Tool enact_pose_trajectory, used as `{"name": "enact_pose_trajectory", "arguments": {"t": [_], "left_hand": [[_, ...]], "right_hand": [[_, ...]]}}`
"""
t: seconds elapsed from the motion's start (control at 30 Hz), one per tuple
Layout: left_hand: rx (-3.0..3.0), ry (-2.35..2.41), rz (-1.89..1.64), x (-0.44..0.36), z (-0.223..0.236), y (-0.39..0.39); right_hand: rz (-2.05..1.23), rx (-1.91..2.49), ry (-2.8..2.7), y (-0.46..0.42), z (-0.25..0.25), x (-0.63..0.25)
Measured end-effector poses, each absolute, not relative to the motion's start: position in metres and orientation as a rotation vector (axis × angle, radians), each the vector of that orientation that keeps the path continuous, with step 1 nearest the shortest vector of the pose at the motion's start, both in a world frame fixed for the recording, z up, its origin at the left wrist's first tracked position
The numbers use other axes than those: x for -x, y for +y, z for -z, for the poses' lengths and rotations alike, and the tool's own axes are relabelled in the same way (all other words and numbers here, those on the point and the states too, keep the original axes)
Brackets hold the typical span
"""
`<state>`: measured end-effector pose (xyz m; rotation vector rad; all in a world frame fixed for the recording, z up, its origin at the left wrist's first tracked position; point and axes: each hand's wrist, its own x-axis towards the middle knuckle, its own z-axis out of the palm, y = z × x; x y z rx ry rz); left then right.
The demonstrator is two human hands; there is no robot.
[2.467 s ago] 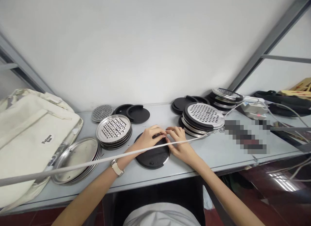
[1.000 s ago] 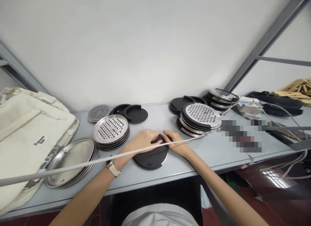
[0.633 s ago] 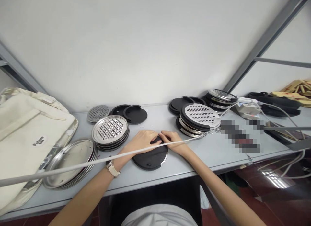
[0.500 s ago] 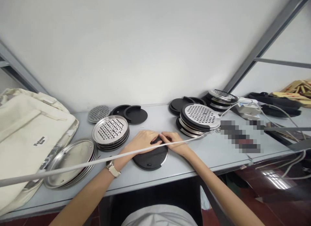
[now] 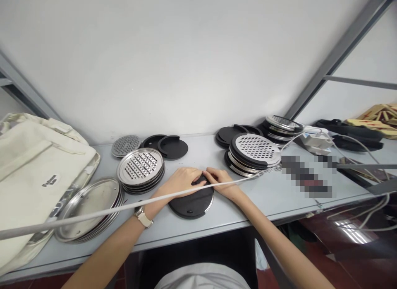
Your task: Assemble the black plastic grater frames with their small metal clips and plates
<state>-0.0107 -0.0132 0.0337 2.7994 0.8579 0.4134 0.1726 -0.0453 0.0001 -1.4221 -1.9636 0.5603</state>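
Observation:
A round black disc (image 5: 190, 204) with a thin metal edge showing at its right lies flat on the table in front of me. My left hand (image 5: 184, 179) lies across its far left part, fingers curled over the far rim. My right hand (image 5: 221, 183) is closed on the far right rim, its thumb and fingertips close to the left fingers. Part of the disc and what lies under the fingertips are hidden. A white cable (image 5: 167, 196) crosses in front of both hands. Left of the disc stands a stack of round metal graters (image 5: 141, 167).
Metal plates (image 5: 94, 202) and a cream cloth bag (image 5: 27, 173) are at the left. Black discs (image 5: 175, 147) and a grey perforated disc (image 5: 125, 146) lie behind. Graters with black rims (image 5: 256, 148) are stacked at the right, near a white box (image 5: 314, 142).
Earlier my fingertips were raised and pinched together above the disc's far part. Both hands have since flattened onto its far rim and stay there. The view has shifted slightly.

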Motion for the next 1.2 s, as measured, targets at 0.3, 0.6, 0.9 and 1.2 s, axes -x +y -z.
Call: {"name": "enact_pose_trajectory", "arguments": {"t": [0.3, 0.6, 0.9, 1.2], "left_hand": [[-2.816, 0.863, -0.4, 0.011, -0.0308, -0.011], [-2.79, 0.86, -0.377, 0.0106, -0.0341, -0.012], [-2.807, 0.78, -0.418, 0.0121, -0.0307, -0.0106], [-2.835, 0.711, -0.43, 0.0125, -0.0299, -0.0093]], "right_hand": [[-0.533, 1.42, -2.0, -0.0465, 0.0018, -0.1742], [-0.579, 1.423, -1.944, -0.0482, -0.0008, -0.175], [-0.635, 1.39, -1.986, -0.046, -0.0004, -0.1755], [-0.66, 1.392, -2.006, -0.0451, -0.0006, -0.1756]]}}
